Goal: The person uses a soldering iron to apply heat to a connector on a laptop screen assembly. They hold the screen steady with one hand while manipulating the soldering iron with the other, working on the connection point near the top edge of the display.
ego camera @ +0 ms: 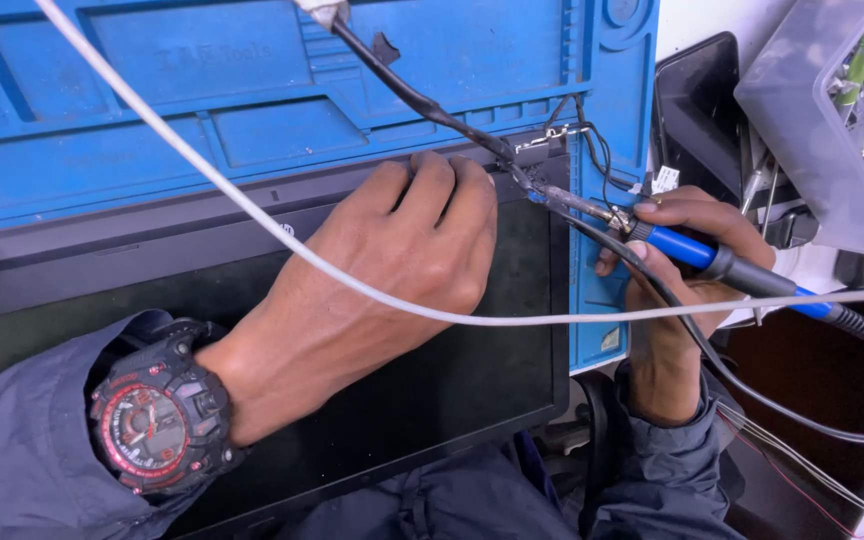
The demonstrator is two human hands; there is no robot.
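A blue ribbed work mat (132,110) covers the bench from the far left across to the right, carrying a dark laptop screen panel (432,400) (laid flat, near side toward the person), while right of the mat sit a black slab (697,110), possibly a phone, and a clear plastic parts box (812,110).

Left hand (407,255): enters from lower left, forearm angled up and to the right, back of the hand facing the camera, wrist roughly straight; fingers curled downward with the knuckles raised and the fingertips pressed down at the far edge of the hand, thumb not visible. Right hand (682,265): enters from the lower right, forearm nearly vertical, wrist bent so the hand turns leftward; thumb on top and index finger below pinch in a pen-like grip, remaining fingers folded under. Both sleeves reach to the wrists; the two hands sit near each other, not touching.
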